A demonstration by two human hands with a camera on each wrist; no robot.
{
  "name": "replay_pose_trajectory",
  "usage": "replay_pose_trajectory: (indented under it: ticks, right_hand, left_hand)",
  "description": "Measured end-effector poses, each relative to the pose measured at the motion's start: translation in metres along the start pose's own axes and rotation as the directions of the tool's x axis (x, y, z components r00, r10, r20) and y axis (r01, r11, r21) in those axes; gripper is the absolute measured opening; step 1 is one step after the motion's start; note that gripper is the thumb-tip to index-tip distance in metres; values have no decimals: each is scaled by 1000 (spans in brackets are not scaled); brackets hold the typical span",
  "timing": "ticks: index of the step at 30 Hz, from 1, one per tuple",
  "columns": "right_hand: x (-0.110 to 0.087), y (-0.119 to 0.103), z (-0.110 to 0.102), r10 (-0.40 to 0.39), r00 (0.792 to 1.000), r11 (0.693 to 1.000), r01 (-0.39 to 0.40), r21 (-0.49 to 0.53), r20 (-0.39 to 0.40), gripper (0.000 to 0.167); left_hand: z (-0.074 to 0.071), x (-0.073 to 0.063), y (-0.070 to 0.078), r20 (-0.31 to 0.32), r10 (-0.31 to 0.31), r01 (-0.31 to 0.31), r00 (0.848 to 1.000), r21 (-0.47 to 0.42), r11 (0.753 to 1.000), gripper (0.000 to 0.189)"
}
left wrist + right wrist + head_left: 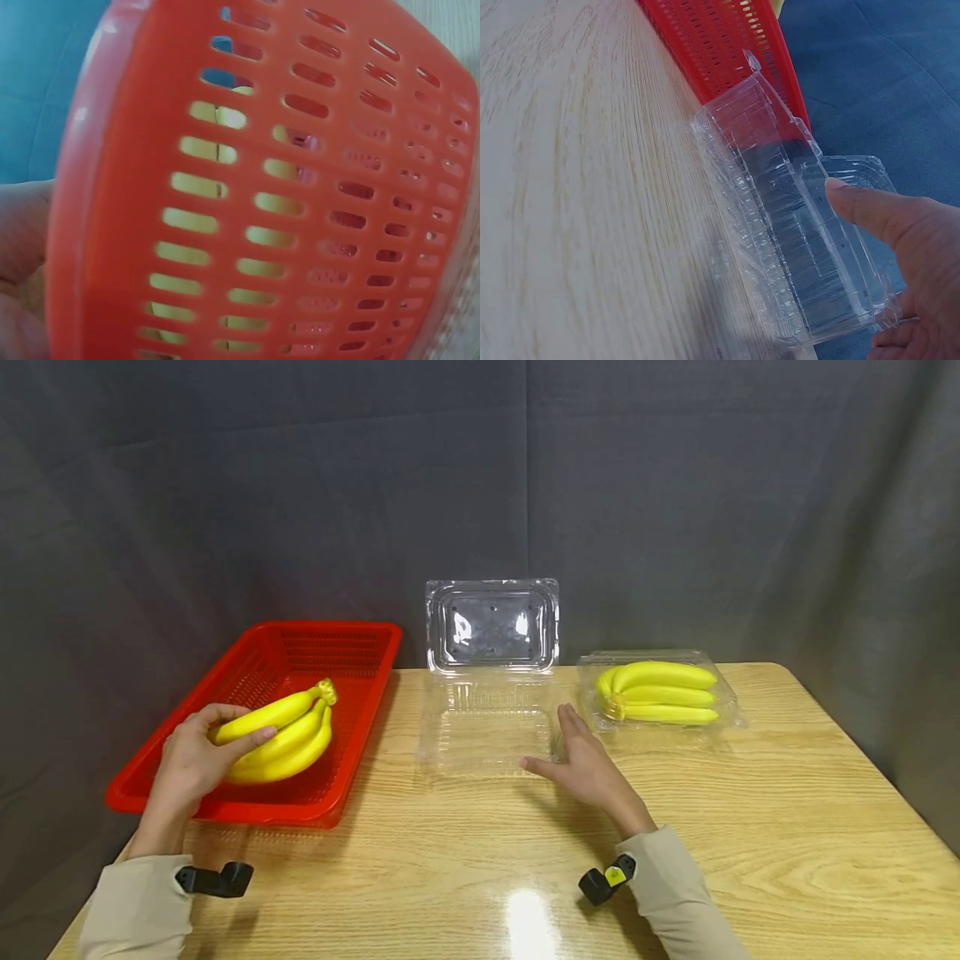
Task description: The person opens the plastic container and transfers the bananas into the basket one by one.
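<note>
Holding the banana bunch (291, 739): the left hand (191, 756), its grip narrowed round the ends away from the stem, thumb laid across the top of the fruit; the other fingers are mostly hidden behind it.
Bunch position: within the red basket (369, 727); whether it touches the basket floor cannot be told.
Bunch direction: stem toward the far right, long axis slanting from near left to far right.
Basket slots: in the left wrist view only strips of yellow show through them; the wall covers most of the fruit, and the hand is cut off at the left edge.
Clear clamshell container (491, 735): right of the basket, lid (493, 627) raised at the back, long axis left to right; its transparent edges are hard to make out against the wood.
Right hand (592, 768): at the container's near right corner, grip spread wide, thumb apart from straight fingers, nothing clasped; whether it touches the rim is uncertain.
Second clear container (723, 693): farther right, enclosing another bunch (660, 696), stem to the left.
Yellow label (614, 875): on the black right wrist device (596, 887), marks too small to read.
Wood-grain surface (810, 827): beneath everything, dark grey fabric (675, 510) behind.
</note>
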State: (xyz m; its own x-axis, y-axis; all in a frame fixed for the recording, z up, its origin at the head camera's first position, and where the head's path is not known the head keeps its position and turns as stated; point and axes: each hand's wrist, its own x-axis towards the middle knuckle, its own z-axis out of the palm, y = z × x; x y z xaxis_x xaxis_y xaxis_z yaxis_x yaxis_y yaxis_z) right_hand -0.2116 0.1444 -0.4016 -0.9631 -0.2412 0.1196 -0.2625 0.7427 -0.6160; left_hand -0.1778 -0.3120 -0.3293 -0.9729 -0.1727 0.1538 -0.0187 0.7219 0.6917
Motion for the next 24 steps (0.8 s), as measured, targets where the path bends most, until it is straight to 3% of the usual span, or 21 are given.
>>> replay_pose_trajectory:
  ticks: [8,24]
  right_hand:
    - [0,0,0,-3,1000,1000,3,4,5,106]
    - [1,1,0,-12,1000,1000,12,-5,-2,107]
  left_hand:
    - [2,1,-3,54,-9,8,999,13,1000,70]
    - [6,0,-1,91,-12,8,996,36,999,75]
